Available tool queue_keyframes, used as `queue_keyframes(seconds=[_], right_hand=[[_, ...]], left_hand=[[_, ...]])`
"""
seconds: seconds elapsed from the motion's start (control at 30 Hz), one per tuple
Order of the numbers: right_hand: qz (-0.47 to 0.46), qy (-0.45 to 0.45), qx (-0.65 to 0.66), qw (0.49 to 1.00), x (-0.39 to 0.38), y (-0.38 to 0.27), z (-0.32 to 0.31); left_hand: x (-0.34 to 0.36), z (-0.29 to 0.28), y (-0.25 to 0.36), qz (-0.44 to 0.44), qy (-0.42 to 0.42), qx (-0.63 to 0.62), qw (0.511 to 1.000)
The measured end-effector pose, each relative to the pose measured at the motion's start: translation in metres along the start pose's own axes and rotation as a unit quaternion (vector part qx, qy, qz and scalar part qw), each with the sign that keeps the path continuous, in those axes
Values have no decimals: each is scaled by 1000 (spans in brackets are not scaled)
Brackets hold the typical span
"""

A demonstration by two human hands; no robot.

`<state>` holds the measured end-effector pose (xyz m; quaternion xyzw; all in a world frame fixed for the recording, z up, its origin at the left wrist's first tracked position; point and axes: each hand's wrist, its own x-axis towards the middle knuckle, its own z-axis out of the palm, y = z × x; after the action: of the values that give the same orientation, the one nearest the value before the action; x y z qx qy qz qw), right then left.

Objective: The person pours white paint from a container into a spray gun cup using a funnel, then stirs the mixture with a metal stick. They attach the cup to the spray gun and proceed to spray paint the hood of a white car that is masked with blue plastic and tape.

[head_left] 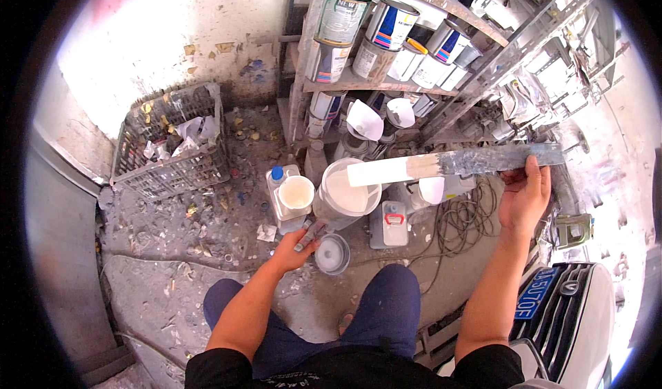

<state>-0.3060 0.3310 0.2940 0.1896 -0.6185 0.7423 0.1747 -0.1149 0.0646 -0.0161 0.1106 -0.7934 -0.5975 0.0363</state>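
White paint (376, 173) tips the stick (476, 160) the right hand (525, 201) holds over a bucket (332, 218) toward the floor's (165, 278) far edge; the left hand (291, 252) grips something grey (310, 236).

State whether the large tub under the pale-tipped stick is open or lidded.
Open: no lid covers the tub, and pale liquid shows inside its rim.

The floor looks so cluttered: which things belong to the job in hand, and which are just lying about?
Apparently in use:
- long flat stick, right hand
- small grey object, left hand
- bucket with pale contents

Apparently lying about:
- slatted crate
- coiled cable
- white scrap
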Motion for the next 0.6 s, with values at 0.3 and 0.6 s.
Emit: queue_keyframes(seconds=[0.3, 0.6], right_hand=[[124, 73, 74, 987, 1, 35, -30], [203, 111, 70, 970, -9, 52, -48]], left_hand=[[8, 5, 14, -40, -13, -8, 999], [12, 22, 6, 48, 43, 25, 998]])
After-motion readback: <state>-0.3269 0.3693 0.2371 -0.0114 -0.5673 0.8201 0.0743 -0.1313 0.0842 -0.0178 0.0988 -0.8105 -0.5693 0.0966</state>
